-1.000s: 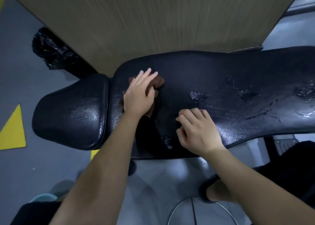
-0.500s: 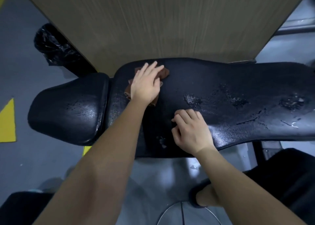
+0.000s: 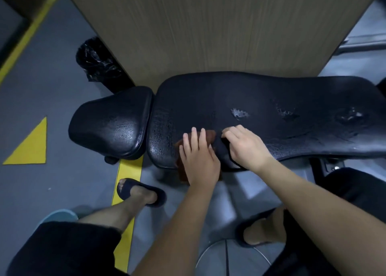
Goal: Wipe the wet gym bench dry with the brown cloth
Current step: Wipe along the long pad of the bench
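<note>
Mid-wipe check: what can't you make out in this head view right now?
- Brown cloth: mostly hidden under the left hand; its size and fold are unclear.
- Bench: its right end is cut off by the frame edge.
- Bench surface beneath the right hand: wet or dry, can't tell.
- Bench frame and legs: hidden under the pad.

The place looks like a gym or fitness room. A black padded gym bench (image 3: 261, 117), with a separate seat pad at left centre of the frame, stands on grey flooring (image 3: 52, 91) marked with yellow lines and a yellow triangle (image 3: 30, 147) at the left. A wood-grain panel (image 3: 208, 25) fills the upper middle.
</note>
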The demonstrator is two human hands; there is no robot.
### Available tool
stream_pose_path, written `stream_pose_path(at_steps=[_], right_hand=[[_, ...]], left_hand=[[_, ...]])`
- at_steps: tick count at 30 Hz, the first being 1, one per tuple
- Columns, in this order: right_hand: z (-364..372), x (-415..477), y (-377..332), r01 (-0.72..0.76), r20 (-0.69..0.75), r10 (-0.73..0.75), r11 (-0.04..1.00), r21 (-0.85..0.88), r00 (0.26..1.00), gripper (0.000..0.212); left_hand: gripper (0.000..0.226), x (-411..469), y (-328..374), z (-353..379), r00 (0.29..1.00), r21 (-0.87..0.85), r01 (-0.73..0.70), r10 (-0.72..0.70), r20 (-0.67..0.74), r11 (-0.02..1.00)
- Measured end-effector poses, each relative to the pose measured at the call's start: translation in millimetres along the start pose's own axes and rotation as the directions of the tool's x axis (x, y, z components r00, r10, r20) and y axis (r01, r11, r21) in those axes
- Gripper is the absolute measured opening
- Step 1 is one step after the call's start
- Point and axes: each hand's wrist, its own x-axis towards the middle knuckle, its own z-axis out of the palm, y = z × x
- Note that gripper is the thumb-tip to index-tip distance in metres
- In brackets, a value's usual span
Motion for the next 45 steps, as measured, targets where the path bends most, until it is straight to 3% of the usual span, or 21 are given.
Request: stream_pose_path(at_steps=[3,8,15,21,25,29,35,40,43,45], right_hand=[[-14.5,-15.9,25.7,0.132,0.105,-0.129,0.991,-0.015,0.986,0.032],[-9.4,-19.6,35.7,0.073,0.06,-0.074,0.997,0.022,0.995,0.032],[-3.8,-19.5,42.3,0.099,0.029,-0.1,0.995,0.02,0.995,0.032],[-3.7,-21.4,44.4,0.099,0.066,-0.098,0.995,-0.008,0.993,0.037],[-3.8,-20.2,43.7,0.101,0.072,-0.099,0.995,-0.018,0.992,0.039],[-6.0,-20.5,41.5,0.108,0.063,-0.106,0.994,-0.026,0.992,0.04],[-17.0,-19.8,31.3,0.034,0.045,-0.033,0.999,-0.01,0.998,0.03],[-41.8,-28.8,47.5,0.007,-0.018,-0.007,1.0,0.002,1.0,0.032],[-60.2,-38.8,75.7,-0.007,0.016,0.008,0.997,-0.078,1.0,0.03],[-63.2,-44.4,92.9,0.016,0.08,-0.006,0.992,-0.124,0.997,0.032]], left_hand=[[0.059,4.5,-11.0,-1.2,0.997,0.044,-0.08,0.08,0.018,0.996],[0.058,65.0,-38.2,-6.1,0.982,0.037,-0.185,0.183,0.052,0.982],[0.054,176.6,-32.8,5.5,0.998,0.099,0.029,-0.023,-0.054,0.995],[0.056,218.9,-21.6,11.6,0.994,0.092,0.097,-0.093,-0.051,0.991],[0.059,199.5,-16.6,8.0,0.998,0.083,0.06,-0.059,-0.009,0.995],[0.066,124.8,8.3,12.3,1.0,0.108,-0.018,0.018,-0.002,0.994],[0.06,12.0,56.0,22.3,0.999,0.075,0.025,-0.028,0.029,0.997],[0.07,3.8,44.4,15.1,0.995,0.071,-0.082,0.077,0.063,0.994],[0.068,7.8,21.0,9.5,0.968,0.107,-0.237,0.226,0.108,0.966],[0.065,18.4,15.5,9.1,0.965,0.103,-0.252,0.242,0.101,0.962]])
